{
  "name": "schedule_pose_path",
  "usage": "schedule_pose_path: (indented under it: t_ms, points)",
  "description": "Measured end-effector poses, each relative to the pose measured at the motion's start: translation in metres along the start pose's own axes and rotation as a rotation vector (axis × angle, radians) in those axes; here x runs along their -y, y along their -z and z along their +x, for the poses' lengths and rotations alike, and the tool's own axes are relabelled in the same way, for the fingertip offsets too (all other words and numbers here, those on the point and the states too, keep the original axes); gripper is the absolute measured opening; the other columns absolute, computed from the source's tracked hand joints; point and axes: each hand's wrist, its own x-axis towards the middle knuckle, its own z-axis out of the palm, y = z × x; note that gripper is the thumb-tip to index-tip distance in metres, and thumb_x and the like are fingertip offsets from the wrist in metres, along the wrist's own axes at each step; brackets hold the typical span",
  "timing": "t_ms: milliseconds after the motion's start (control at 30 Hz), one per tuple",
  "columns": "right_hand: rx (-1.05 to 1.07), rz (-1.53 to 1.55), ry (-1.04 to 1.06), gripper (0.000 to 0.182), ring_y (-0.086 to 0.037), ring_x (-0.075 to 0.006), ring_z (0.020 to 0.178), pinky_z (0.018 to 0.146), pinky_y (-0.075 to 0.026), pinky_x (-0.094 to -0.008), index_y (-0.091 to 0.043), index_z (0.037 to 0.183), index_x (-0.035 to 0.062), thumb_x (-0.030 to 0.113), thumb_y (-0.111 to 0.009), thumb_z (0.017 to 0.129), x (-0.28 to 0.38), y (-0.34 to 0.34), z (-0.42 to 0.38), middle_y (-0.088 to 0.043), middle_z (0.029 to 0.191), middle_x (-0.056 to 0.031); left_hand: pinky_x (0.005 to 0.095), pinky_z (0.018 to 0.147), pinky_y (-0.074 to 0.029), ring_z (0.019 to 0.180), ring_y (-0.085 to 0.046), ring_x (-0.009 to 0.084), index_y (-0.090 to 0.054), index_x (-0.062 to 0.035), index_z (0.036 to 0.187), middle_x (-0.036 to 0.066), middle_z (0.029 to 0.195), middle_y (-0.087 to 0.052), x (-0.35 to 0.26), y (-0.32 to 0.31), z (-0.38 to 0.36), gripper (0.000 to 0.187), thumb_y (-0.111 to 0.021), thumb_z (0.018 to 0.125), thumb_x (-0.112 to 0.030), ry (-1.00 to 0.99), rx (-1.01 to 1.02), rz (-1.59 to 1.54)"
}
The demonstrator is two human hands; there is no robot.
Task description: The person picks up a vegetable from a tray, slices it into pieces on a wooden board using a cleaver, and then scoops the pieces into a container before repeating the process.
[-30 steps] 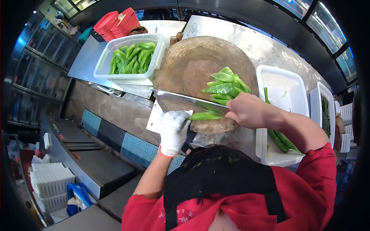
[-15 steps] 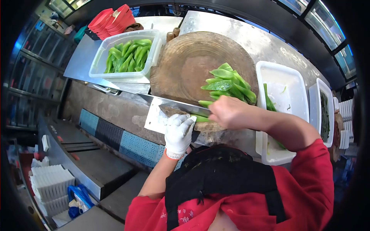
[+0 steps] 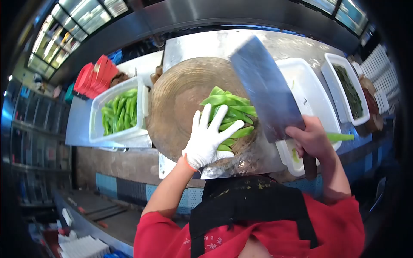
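My left hand (image 3: 211, 133), in a white glove with an orange cuff, lies with fingers spread over a pile of sliced green vegetable pieces (image 3: 234, 112). The pile rests on the right part of a round wooden chopping block (image 3: 174, 101). My right hand (image 3: 313, 139) is bare and wrapped round a cleaver (image 3: 267, 88). Its broad blade is tilted up to the left, overlapping the block's right edge in this view, while the dark handle (image 3: 309, 167) points down. A green stem (image 3: 340, 136) shows just right of that hand, its other end hidden.
Left of the block stands a clear plastic tub (image 3: 95, 129) of green pieces, with red containers (image 3: 97, 75) behind. On the right are a white bin (image 3: 320, 79) holding a few scraps and a white tray (image 3: 365, 117) of dark greens. A metal counter (image 3: 189, 43) supports them.
My left hand has moved from the block's front edge up onto the pile, fingers now spread. The cleaver has lifted away to the right in my right hand. The view has shifted.
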Motion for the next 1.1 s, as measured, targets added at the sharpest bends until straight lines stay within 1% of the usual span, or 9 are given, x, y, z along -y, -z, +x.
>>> schedule_pose_path:
  t_ms: [100, 167, 367, 533, 600, 633, 733, 867, 1100]
  points:
    - [-0.129, 0.12, -0.163, 0.012, -0.053, -0.0114, 0.039, 0.036, -0.043, -0.0283, -0.061, 0.089, -0.0078, 0.004, -0.063, 0.091, -0.056, 0.0, -0.039, -0.056, 0.055, -0.0037, 0.0752, 0.107, -0.023, 0.139, -0.027, 0.0586, -0.047, -0.0405, 0.147, 0.02, 0.159, -0.03, 0.006, 0.001, 0.023, 0.09, -0.08, 0.066, -0.061, -0.157, 0.06, -0.017]
    - [-0.188, 0.264, -0.251, 0.01, -0.053, -0.012, 0.04, 0.036, -0.045, -0.0293, -0.06, 0.091, -0.0043, 0.005, -0.064, 0.092, -0.089, -0.019, -0.064, -0.053, 0.055, -0.0026, 0.078, 0.107, -0.02, 0.141, -0.024, 0.059, -0.046, -0.0407, 0.147, 0.019, 0.16, -0.029, 0.008, 0.001, 0.036, 0.092, -0.081, 0.065, -0.06, -0.243, 0.072, -0.038]
    - [-0.232, 0.582, -0.33, 0.012, -0.051, -0.012, 0.042, 0.04, -0.048, -0.0313, -0.056, 0.089, 0.0006, 0.008, -0.065, 0.094, -0.126, -0.099, -0.095, -0.05, 0.055, -0.0017, 0.0797, 0.105, -0.02, 0.143, -0.019, 0.0594, -0.046, -0.0379, 0.148, 0.02, 0.16, -0.029, 0.015, -0.006, 0.048, 0.092, -0.08, 0.067, -0.063, -0.116, 0.122, -0.026]
    - [-0.154, 0.69, -0.257, 0.012, -0.053, -0.011, 0.045, 0.041, -0.049, -0.0311, -0.057, 0.092, 0.0002, 0.009, -0.064, 0.096, -0.129, -0.153, -0.067, -0.051, 0.058, -0.0012, 0.0691, 0.107, -0.029, 0.138, -0.026, 0.0592, -0.047, -0.0336, 0.149, 0.02, 0.158, -0.033, 0.032, 0.001, 0.051, 0.091, -0.08, 0.068, -0.059, -0.104, 0.081, -0.092]
    - [-0.009, 0.695, -0.227, 0.012, -0.054, -0.0109, 0.046, 0.041, -0.05, -0.031, -0.057, 0.092, 0.0001, 0.009, -0.064, 0.096, -0.128, -0.172, -0.049, -0.052, 0.058, -0.0012, 0.062, 0.11, -0.033, 0.136, -0.032, 0.0576, -0.052, -0.0302, 0.146, 0.021, 0.154, -0.039, 0.043, 0.0, 0.049, 0.088, -0.082, 0.067, -0.055, -0.148, 0.068, -0.157]
    - [0.007, 0.644, -0.219, 0.013, -0.054, -0.011, 0.045, 0.041, -0.05, -0.0309, -0.058, 0.091, 0.0001, 0.01, -0.065, 0.095, -0.12, -0.181, -0.042, -0.054, 0.059, -0.0018, 0.062, 0.11, -0.033, 0.136, -0.032, 0.0576, -0.052, -0.0302, 0.146, 0.021, 0.154, -0.039, 0.047, -0.001, 0.048, 0.088, -0.082, 0.067, -0.055, -0.143, 0.062, -0.155]
    - [0.057, 0.587, -0.23, 0.013, -0.055, -0.0118, 0.044, 0.042, -0.05, -0.0312, -0.059, 0.09, -0.0004, 0.009, -0.066, 0.093, -0.107, -0.198, -0.024, -0.055, 0.058, -0.0032, 0.0538, 0.114, -0.035, 0.133, -0.041, 0.0502, -0.054, -0.0248, 0.145, 0.023, 0.147, -0.046, 0.059, 0.0, 0.039, 0.085, -0.084, 0.067, -0.044, -0.135, -0.037, -0.281]
    - [0.083, 0.486, -0.237, 0.011, -0.056, -0.013, 0.044, 0.042, -0.05, -0.0319, -0.059, 0.089, -0.0012, 0.006, -0.067, 0.092, -0.088, -0.209, -0.014, -0.056, 0.056, -0.0049, 0.0512, 0.112, -0.037, 0.131, -0.044, 0.0444, -0.055, -0.0234, 0.144, 0.021, 0.147, -0.047, 0.076, 0.0, 0.023, 0.083, -0.083, 0.068, -0.039, -0.025, -0.135, -0.438]
    - [0.164, 0.373, -0.146, 0.011, -0.057, -0.0126, 0.042, 0.039, -0.051, -0.031, -0.06, 0.086, -0.0019, 0.005, -0.068, 0.091, -0.033, -0.211, 0.002, -0.058, 0.058, -0.0051, 0.0496, 0.107, -0.042, 0.124, -0.049, 0.0445, -0.056, -0.0201, 0.143, 0.024, 0.145, -0.048, 0.109, 0.039, 0.004, 0.08, -0.083, 0.069, -0.036, 0.11, -0.345, -0.422]
